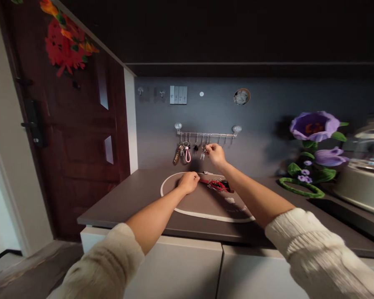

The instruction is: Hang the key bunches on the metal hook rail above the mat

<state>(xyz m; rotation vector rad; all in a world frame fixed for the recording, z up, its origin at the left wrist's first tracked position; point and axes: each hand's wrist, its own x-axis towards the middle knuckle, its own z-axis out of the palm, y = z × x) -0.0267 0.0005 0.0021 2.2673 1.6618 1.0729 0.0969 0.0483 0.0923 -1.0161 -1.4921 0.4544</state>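
Observation:
My right hand (216, 155) is raised to the hook rack (207, 135) on the wall, thumb and fingers pinched on a small bunch of keys (202, 154) just under a hook. Low over the brown mat (193, 206), my left hand (189, 182) is closed at the end of a red strap (203, 180). That strap runs to a tangled red bundle with metal parts (217, 185) lying on the mat. Left of the right hand, a dark key (196, 148), a pink loop keyring (187, 154) and a brown key fob (176, 155) hang from the rack.
Purple artificial flowers (314, 126) with a green base stand on the counter (124, 197) at right, beside a white appliance with a clear top (366, 178). A dark red door (81, 166) is at left. A dark cabinet (237, 33) overhangs the counter.

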